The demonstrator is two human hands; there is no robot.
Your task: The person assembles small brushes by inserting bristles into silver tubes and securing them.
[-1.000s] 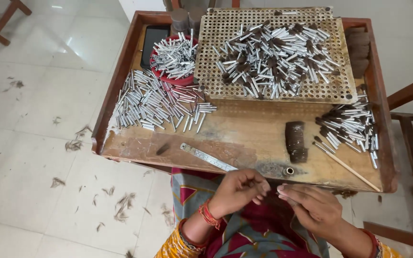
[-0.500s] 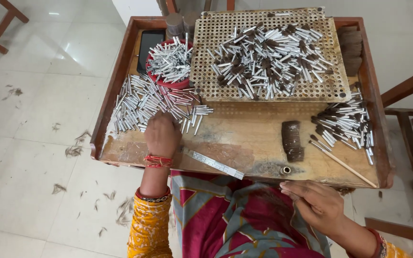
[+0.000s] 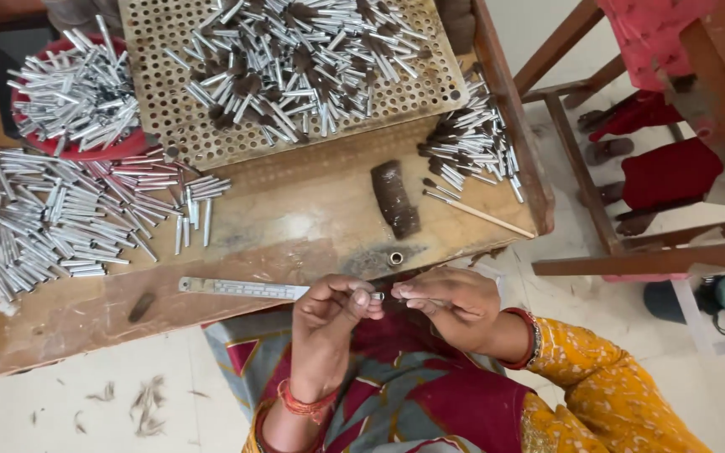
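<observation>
A worn wooden worktable [image 3: 295, 226] serves as landmark. On its far side a perforated brass-coloured metal tray [image 3: 169, 126] is heaped with metal tubes. A round red bowl [image 3: 102, 149] sits at its left. A flat steel ruler [image 3: 241, 288] lies along its near edge. Beyond its right side, a wooden chair frame [image 3: 597, 226] is seen.
</observation>
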